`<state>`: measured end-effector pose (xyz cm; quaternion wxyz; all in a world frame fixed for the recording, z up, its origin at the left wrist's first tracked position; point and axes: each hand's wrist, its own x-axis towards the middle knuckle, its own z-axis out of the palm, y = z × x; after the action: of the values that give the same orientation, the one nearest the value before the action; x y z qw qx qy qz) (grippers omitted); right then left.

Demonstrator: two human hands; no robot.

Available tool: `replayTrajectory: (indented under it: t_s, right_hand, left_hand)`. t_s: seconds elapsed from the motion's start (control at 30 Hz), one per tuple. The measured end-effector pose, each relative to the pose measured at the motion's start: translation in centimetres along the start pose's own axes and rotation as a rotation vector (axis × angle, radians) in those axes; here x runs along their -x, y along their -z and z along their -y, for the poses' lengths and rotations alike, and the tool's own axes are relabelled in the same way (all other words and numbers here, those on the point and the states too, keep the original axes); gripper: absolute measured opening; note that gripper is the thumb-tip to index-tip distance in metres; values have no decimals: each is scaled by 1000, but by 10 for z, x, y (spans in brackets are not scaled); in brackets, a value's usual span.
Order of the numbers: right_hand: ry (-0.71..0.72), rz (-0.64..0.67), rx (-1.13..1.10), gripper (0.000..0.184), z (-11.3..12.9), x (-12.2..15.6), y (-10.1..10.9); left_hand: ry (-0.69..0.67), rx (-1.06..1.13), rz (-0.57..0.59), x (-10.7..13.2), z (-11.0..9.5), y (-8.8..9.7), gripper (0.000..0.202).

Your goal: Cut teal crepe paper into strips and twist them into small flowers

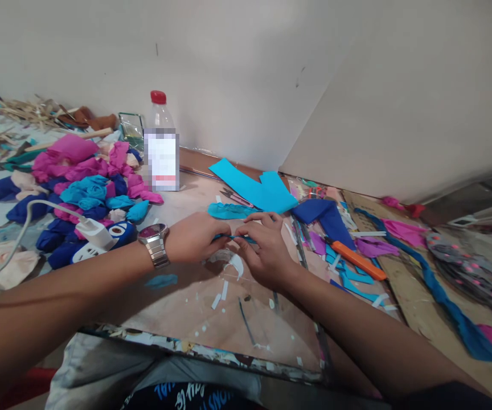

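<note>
Over the middle of the work board, my left hand and my right hand meet fingertip to fingertip. Both pinch a thin, dark blue-teal strip, mostly hidden by the fingers; its material is hard to make out. Just behind the hands lies a bright blue gathered piece. Beyond it are small thread snips and a folded light-blue sheet. A metal watch is on my left wrist.
Pink, blue and cream rolled bundles crowd the left, beside a white charger plug on a power strip. A red-capped bottle stands behind. On the right lie an orange cutter, scraps and a long teal strip.
</note>
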<state>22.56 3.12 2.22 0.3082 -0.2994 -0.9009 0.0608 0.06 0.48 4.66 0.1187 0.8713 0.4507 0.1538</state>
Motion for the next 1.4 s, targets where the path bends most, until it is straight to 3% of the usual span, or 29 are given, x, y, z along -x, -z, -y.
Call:
replayTrajectory:
  t_s: [0.3,0.67,0.9,1.4]
  right_hand:
    - [-36,-26,-16,6,-3,2,-6]
    - [22,6,-65,7,1,0,-2]
    - [-26,-22,-59,5,-1,1,-1]
    - [-14,-14,-64,3,1,0,0]
  left_hand:
    - [77,131,-12,0,-3,7,29]
    - [-48,95,-18,0,0,0,29]
    - [48,112,53,0,-4,4,30]
    - [150,384,213,-2,-1,10,27]
